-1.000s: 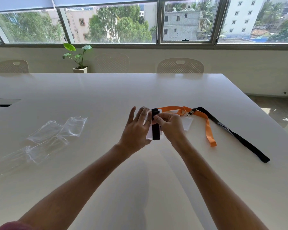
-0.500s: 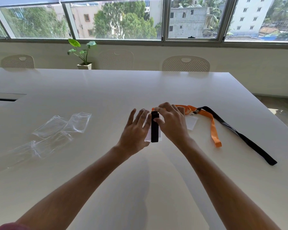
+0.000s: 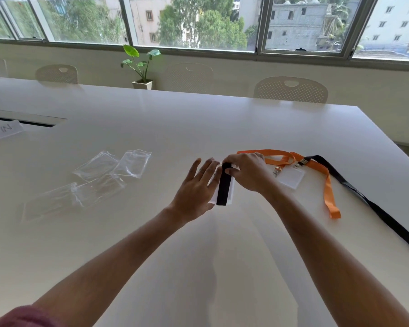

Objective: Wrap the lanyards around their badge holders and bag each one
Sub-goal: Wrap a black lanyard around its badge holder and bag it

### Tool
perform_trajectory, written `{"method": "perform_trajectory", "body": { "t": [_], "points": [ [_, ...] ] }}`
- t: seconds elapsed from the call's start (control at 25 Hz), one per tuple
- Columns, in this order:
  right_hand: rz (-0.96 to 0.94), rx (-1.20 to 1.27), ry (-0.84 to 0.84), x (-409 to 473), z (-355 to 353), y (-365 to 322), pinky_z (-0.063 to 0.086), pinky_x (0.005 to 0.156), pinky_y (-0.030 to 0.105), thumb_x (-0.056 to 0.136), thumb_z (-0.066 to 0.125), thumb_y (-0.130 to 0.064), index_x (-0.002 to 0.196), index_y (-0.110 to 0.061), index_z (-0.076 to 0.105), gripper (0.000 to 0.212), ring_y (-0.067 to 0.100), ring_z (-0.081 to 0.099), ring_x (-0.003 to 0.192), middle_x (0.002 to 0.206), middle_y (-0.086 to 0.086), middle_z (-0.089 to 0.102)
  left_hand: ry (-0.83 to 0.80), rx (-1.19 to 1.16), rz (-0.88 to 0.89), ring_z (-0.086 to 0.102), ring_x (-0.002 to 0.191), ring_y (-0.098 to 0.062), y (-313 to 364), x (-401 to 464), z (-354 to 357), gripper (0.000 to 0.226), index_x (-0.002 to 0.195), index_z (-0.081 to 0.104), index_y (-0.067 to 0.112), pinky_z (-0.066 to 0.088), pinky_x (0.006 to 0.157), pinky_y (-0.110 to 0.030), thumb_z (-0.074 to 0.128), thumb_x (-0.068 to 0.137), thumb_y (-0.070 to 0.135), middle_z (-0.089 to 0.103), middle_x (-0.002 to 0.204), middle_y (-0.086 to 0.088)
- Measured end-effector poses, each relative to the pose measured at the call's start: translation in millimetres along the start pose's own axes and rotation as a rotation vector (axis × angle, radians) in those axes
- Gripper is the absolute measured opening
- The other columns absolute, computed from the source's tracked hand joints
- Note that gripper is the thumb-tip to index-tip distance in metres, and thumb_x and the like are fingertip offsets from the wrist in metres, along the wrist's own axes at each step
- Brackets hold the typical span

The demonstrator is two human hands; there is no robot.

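A white badge holder [image 3: 231, 188] with a black lanyard [image 3: 223, 185] wound lengthwise around it is held above the table's middle. My left hand [image 3: 196, 188] supports it from the left with fingers spread along its back. My right hand [image 3: 247, 172] pinches the top of the black wrap. To the right lies a second badge holder [image 3: 291, 177] clipped to an orange lanyard [image 3: 327, 185], and a long loose black lanyard [image 3: 373, 208] runs toward the right edge.
Several clear zip bags [image 3: 118, 171] lie on the white table [image 3: 151, 128] to the left. A paper sign [image 3: 0, 133] sits at far left. Chairs [image 3: 291, 89] and a potted plant [image 3: 141, 67] stand beyond the far edge, under the windows.
My right hand has shifted over the top of the wrapped holder and now pinches the black lanyard there. The camera has turned slightly; the left hand stays in place.
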State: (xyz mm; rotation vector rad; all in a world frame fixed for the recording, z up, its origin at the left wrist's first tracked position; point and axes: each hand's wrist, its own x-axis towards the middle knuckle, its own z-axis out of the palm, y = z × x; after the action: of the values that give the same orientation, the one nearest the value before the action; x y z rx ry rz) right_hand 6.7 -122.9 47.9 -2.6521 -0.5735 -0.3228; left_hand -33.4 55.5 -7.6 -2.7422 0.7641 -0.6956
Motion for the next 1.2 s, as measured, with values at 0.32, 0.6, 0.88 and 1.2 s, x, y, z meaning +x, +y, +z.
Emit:
{"method": "perform_trajectory", "body": {
  "t": [0.32, 0.6, 0.88, 1.2],
  "points": [
    [-0.034, 0.010, -0.025, 29.7, 21.8, -32.9, 0.033, 0.089, 0.039, 0.088, 0.060, -0.024, 0.105, -0.030, 0.068, 0.020, 0.026, 0.062, 0.095, 0.097, -0.002, 0.073, -0.036, -0.008, -0.112, 0.021, 0.143, -0.032, -38.4, -35.7, 4.4, 0.109, 0.143, 0.032, 0.000, 0.010, 0.115, -0.056, 0.076, 0.063, 0.059, 0.027, 0.152, -0.019],
    [-0.051, 0.061, -0.030, 55.7, 35.0, -60.8, 0.030, 0.090, 0.037, 0.087, 0.060, -0.023, 0.105, -0.029, 0.069, 0.021, 0.029, 0.061, 0.098, 0.100, 0.001, 0.072, -0.120, -0.086, -0.379, 0.017, 0.145, -0.027, -103.9, -83.9, 16.6, 0.095, 0.143, 0.033, 0.001, 0.007, 0.116, -0.052, 0.057, 0.078, 0.066, 0.025, 0.154, -0.016],
    [-0.072, 0.063, -0.046, 73.7, 50.2, -89.9, 0.031, 0.094, 0.039, 0.087, 0.059, -0.022, 0.109, -0.027, 0.068, 0.024, 0.031, 0.061, 0.100, 0.103, 0.003, 0.072, -0.205, -0.205, -0.638, 0.014, 0.145, -0.023, -181.2, -140.0, 24.0, 0.096, 0.146, 0.028, 0.006, 0.007, 0.116, -0.050, 0.061, 0.076, 0.064, 0.020, 0.156, -0.012],
    [-0.114, 0.076, -0.037, 91.5, 68.8, -129.6, 0.030, 0.091, 0.036, 0.086, 0.060, -0.022, 0.106, -0.027, 0.069, 0.022, 0.029, 0.062, 0.094, 0.097, 0.001, 0.072, -0.449, -0.244, -0.744, 0.011, 0.145, -0.016, -271.5, -207.0, 24.1, 0.099, 0.149, 0.021, 0.013, 0.009, 0.115, -0.050, 0.064, 0.075, 0.062, 0.012, 0.158, -0.004]
  ]
}}
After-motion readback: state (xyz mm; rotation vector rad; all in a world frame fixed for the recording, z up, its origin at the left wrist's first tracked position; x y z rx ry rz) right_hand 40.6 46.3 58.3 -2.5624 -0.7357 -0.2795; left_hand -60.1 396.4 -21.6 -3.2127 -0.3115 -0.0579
